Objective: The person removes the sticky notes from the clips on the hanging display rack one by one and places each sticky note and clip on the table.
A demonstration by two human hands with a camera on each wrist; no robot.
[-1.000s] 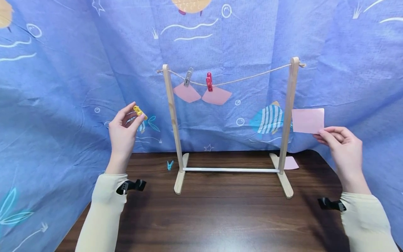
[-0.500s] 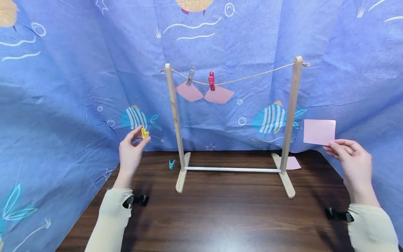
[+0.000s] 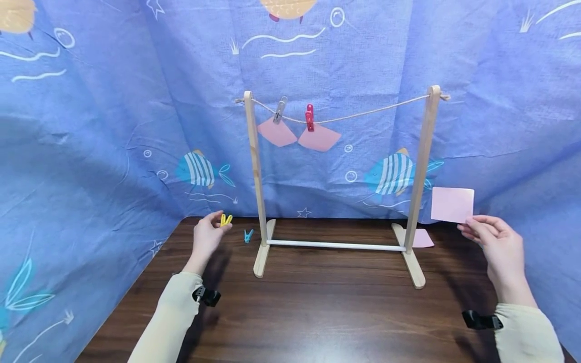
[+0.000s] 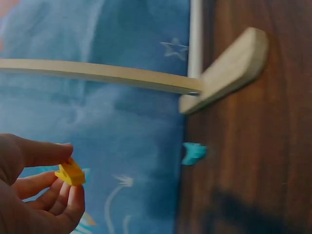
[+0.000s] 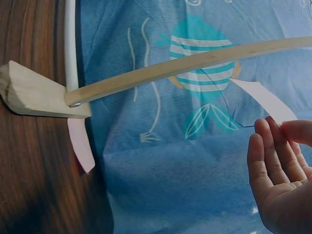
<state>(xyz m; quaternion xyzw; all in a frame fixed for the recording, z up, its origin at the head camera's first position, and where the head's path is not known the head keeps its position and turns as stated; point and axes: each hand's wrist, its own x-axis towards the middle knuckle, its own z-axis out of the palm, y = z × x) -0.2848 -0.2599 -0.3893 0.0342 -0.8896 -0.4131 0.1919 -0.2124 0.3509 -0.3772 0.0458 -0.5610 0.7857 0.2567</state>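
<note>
1. The blue cloth (image 3: 104,176) with fish on it hangs behind everything.
2. The dark brown counter (image 3: 317,307) is in front of it.
3. The wooden stand (image 3: 422,166) stands upright on the counter. Its string (image 3: 381,108) dips between two posts, so I think it needs a soft touch, or it could bounce.
4. My hands are well apart, one out past each side of the stand. My right hand (image 3: 501,244) pinches a paper, and my left hand (image 3: 209,237) pinches a clip.
5. The pink paper (image 3: 451,204) I hold is up in the air, right of the stand. I have it by a low corner. A light pinch should do, because a hard one could crease it.
6. Two hanging papers (image 3: 319,137) are on the string, tilted, one clip each. One more paper (image 3: 422,238) lies by the stand's right foot.
7. The yellow clip (image 3: 225,220) is between my left thumb and fingers. It's small, so I think I should grip it firmly. I can't tell which end bites. The blue clip (image 3: 247,236) sits near it on the counter.
</note>
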